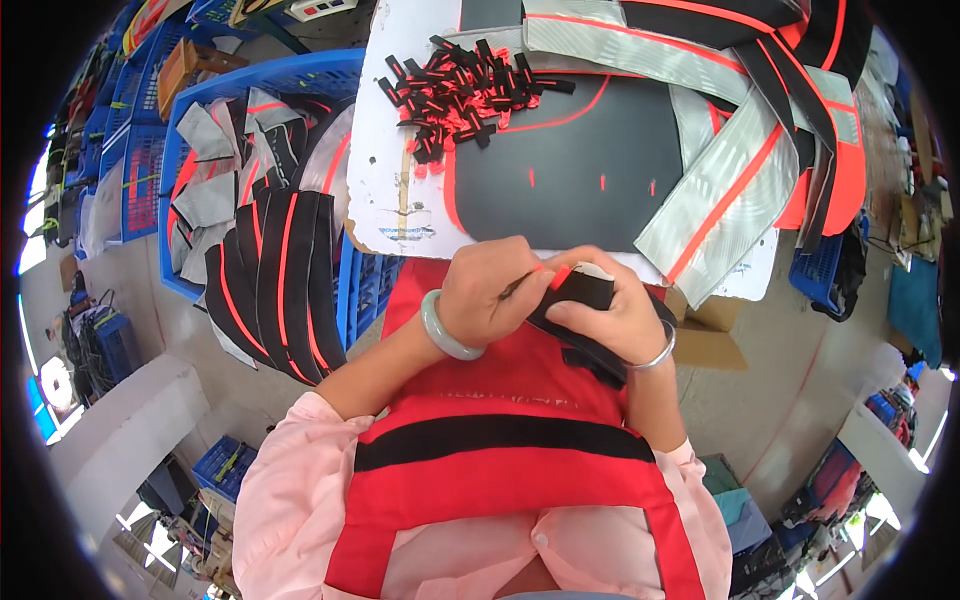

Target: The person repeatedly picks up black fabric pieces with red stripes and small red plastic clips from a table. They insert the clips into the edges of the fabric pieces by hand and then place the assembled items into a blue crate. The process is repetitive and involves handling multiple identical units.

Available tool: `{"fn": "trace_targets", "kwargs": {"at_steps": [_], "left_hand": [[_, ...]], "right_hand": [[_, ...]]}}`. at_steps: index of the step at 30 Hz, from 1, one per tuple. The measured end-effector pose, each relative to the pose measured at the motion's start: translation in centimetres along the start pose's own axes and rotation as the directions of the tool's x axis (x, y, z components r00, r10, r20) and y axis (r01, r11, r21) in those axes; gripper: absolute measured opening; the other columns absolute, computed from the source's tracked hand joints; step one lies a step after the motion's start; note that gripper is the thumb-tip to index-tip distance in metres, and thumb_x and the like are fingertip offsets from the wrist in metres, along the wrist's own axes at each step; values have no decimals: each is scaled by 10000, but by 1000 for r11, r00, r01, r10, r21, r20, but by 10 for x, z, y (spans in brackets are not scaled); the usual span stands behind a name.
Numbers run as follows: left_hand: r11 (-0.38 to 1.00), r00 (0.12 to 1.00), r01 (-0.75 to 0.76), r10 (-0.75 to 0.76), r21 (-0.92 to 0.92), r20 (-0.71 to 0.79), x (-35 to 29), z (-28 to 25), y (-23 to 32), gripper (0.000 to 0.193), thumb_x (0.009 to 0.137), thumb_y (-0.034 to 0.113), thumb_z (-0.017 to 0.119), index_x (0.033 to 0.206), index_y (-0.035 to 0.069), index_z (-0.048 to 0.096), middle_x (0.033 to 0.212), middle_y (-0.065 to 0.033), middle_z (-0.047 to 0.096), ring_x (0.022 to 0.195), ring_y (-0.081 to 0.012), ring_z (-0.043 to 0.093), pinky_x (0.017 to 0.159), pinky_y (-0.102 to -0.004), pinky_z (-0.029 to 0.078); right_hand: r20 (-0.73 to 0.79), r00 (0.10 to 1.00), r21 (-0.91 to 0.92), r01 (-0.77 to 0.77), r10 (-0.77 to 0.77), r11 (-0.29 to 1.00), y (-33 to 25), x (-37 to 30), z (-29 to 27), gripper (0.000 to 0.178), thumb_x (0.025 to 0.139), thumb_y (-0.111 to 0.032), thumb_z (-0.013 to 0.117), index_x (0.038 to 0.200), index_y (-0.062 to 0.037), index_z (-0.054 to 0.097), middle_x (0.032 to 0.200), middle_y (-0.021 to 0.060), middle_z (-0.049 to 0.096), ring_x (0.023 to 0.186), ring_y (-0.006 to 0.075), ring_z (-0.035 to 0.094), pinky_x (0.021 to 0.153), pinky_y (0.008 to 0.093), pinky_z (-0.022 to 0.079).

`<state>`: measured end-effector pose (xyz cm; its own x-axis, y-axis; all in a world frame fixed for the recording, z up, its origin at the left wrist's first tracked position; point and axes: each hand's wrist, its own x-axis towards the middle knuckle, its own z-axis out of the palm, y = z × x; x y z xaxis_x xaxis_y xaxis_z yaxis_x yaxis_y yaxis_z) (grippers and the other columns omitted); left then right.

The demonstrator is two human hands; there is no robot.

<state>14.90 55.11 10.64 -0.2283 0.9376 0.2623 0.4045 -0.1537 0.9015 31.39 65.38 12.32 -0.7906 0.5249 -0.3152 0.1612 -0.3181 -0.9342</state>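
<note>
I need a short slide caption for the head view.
Both hands, left hand and right hand, hold a black fabric piece above a red apron.

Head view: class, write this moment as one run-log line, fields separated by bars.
left hand: pinching thin dark tool | right hand: gripping black fabric piece | pile of black-and-red tabs: on white board

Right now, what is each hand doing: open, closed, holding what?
Left hand: closed, pinching a thin dark tool against the black piece.
Right hand: closed on the black piece.
</note>
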Motion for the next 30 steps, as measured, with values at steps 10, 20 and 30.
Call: {"fn": "trace_targets", "kwargs": {"at_steps": [10, 20, 30], "left_hand": [[610, 979, -79, 195, 789, -53, 89, -50, -68, 215, 766, 263, 749, 842, 70, 694, 841, -61, 573, 799, -251, 543, 714, -381, 417], [764, 996, 65, -9, 643, -90, 85, -18, -65, 200, 794, 202, 735, 933, 71, 674, 892, -40, 623, 815, -196, 595, 723, -344, 450], [-49, 729, 401, -588, -915, 351, 32, 10, -38, 216, 934, 154, 650, 1095, 13, 615, 1004, -73, 669, 952, -152, 644, 864, -282, 513]], "right_hand": [[-112, 991, -341, 29, -71, 940, -17, 5, -3, 232, 813, -95, 713, 1011, 15, 663, 867, 128, 705, 732, 153, 639, 693, 272, 486], [-264, 957, -371, 12, -118, 929, -19, -2, -29, 188, 825, -97, 700, 984, 0, 678, 743, 93, 675, 644, 98, 564, 617, 269, 465], [-249, 931, -591, 72, -266, 803, -7, 16, -15, 214, 784, -188, 748, 877, -16, 661, 665, 212, 607, 604, 393, 594, 530, 418, 446]]}}
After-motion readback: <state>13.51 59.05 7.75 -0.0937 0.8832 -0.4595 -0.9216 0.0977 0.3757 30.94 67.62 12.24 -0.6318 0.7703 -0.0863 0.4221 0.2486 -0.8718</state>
